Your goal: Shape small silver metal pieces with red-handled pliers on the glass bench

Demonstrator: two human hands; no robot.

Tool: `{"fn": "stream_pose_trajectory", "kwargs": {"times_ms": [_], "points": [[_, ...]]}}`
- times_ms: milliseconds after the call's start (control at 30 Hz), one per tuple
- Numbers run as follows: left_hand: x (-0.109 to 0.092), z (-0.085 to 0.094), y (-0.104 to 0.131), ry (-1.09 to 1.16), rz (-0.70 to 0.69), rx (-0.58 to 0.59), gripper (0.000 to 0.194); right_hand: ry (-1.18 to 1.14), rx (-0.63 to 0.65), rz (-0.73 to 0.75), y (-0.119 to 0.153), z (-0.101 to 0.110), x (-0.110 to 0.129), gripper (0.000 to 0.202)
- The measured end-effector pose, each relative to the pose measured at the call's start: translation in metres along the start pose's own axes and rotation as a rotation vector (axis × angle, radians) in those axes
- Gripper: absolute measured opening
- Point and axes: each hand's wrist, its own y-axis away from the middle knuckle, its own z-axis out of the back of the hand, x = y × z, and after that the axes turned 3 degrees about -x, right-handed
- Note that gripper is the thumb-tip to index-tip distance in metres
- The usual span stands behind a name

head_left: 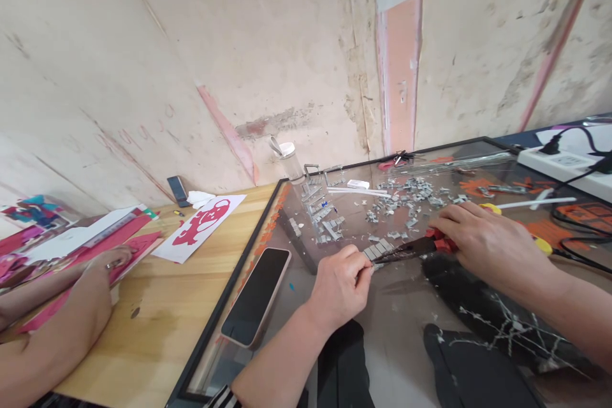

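Low in the middle of the view, my left hand [342,284] pinches one end of a strip of grey rectangular pieces [379,250] above the glass-topped table. To its right, my right hand [492,245] is closed on red-handled pliers [442,241]. The pliers' dark jaws point left and meet the strip close to my left fingertips; the exact contact is too small to tell. Behind both hands lie scattered grey metal bits [414,194] and more grey strips [320,210].
A phone [257,296] lies left of my left hand. Behind are a clear bottle [291,164] and a white stick [358,192]. A power strip [568,169] with cables sits at right. Another person's arms [71,312] rest over red paper on the wooden table [148,325].
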Motion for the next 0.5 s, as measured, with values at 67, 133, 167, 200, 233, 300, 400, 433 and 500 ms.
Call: {"fn": "stream_pose_trajectory", "kwargs": {"times_ms": [67,133,167,200,233,300,400,433,500], "points": [[0.0005,0.0006,-0.0005,-0.053,-0.022,0.008,0.021,-0.005,0.028,-0.011,0.0005,-0.0005,0.0005,0.025],[0.0008,0.0011,-0.0012,-0.112,-0.039,0.018,0.021,-0.019,0.061,-0.027,0.0007,-0.0006,0.0012,0.027],[0.001,0.0012,-0.0015,-0.139,-0.047,0.019,0.021,-0.028,0.083,-0.028,0.0008,-0.0005,0.0015,0.028],[0.0012,0.0011,-0.0018,-0.163,-0.055,0.02,0.02,-0.038,0.104,-0.026,0.0008,-0.0004,0.0019,0.028],[0.0013,0.0009,-0.0019,-0.184,-0.063,0.02,0.019,-0.048,0.126,-0.022,0.0008,-0.0002,0.0022,0.028],[0.0014,0.0002,-0.0021,-0.224,-0.078,0.019,0.017,-0.063,0.162,-0.019,0.0006,-0.0003,0.0026,0.028],[0.0011,-0.0009,-0.002,-0.282,-0.088,0.027,0.015,-0.075,0.183,-0.032,0.0,-0.0014,0.0021,0.028],[0.0011,-0.0011,-0.002,-0.302,-0.091,0.031,0.015,-0.076,0.184,-0.035,-0.0003,-0.0018,0.0017,0.028],[0.0014,-0.0011,-0.0021,-0.351,-0.109,0.044,0.014,-0.079,0.192,-0.043,-0.0006,-0.0024,0.0011,0.029]]}}
